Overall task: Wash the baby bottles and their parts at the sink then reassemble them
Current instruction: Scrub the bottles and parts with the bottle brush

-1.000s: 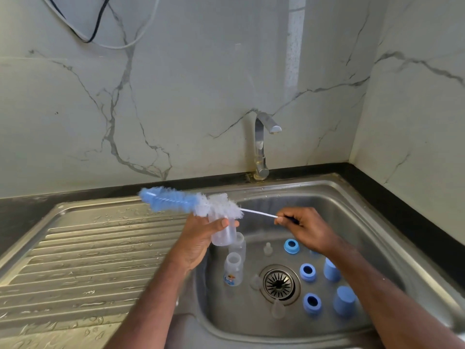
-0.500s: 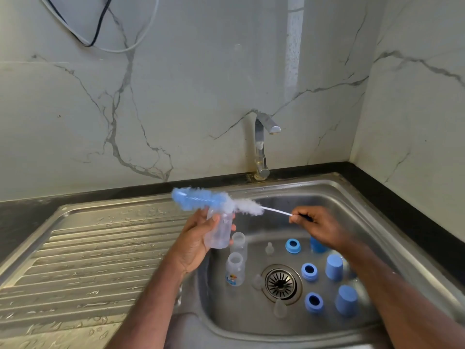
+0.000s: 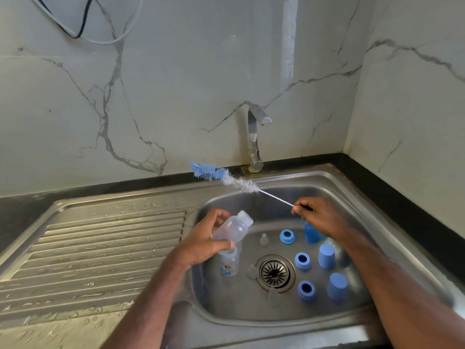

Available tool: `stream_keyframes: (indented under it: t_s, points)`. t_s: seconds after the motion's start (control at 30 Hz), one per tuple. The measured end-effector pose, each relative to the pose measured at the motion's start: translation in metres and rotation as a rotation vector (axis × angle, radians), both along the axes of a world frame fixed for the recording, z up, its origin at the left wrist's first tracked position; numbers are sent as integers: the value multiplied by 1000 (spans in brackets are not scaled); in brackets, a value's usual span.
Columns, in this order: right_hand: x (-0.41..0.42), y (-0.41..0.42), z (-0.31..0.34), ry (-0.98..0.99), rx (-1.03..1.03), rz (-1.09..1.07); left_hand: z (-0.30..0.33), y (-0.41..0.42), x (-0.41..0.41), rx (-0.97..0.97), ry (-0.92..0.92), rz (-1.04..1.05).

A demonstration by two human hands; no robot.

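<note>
bottle [image 3: 232, 229], clear and uncapped, sits in the left hand [image 3: 203, 245] over the near-left part of the sink basin [image 3: 352, 197]. the fingers and thumb curl round its lower body, so the base is buried in the palm while the threaded neck pokes out up and to the right, tilted toward the far side. the right hand [image 3: 317, 215] pinches the thin wire handle of the bottle brush [image 3: 226, 177] at its very end, fingers bunched tight on it. the brush slants up and left from that pinch, white bristles nearer the hand and blue bristles at the far tip, all of it above and beyond the bottle's mouth and apart from it.

down in the basin, a second bottle [image 3: 229, 264] with a small printed label stands upright just beneath the left hand, partly hidden by it. three blue rings [image 3: 286, 236] lie to the right of the drain [image 3: 274, 272], one far, one beside it, one near. three light blue caps [image 3: 326, 256] stand further right, the farthest partly covered by the right wrist. a clear nipple [image 3: 263, 240] stands just beyond the drain. the tap [image 3: 255, 137] rises from the far rim. the ribbed drainboard [image 3: 100, 248] on the left carries water droplets. cables [image 3: 83, 26] hang on the marble wall at the far left.
</note>
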State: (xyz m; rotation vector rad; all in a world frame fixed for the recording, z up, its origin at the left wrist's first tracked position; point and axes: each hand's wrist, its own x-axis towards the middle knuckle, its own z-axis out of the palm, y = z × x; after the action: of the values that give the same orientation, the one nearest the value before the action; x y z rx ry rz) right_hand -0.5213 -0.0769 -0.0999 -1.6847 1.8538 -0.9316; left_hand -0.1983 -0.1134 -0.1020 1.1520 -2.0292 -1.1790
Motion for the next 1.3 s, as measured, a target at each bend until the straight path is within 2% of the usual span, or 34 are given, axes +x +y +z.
stream_keyframes:
  t_s: [0.13,0.23,0.47,0.63,0.73,0.9,1.13,1.3]
  points:
    - [2,0,2,3,12,13,2,2,-7,-14,185,55]
    - [2,1,2,6,23,11,4,4,-10,-82,215,58]
    - [3,0,3,38,46,3,-5,12,-10,-239,-127,-63]
    - [0,0,2,44,52,0,-7,28,-25,-350,-613,-187]
    - [-1,0,2,50,55,8,-14,30,-27,-351,-765,-256]
    - [-1,1,1,69,58,27,-19,32,-30,-341,-909,-322]
    - [0,0,-3,97,104,70,-20,38,-34,-314,-1014,-344]
    - [-1,3,-4,110,141,114,-20,40,-34,-424,-1081,-334]
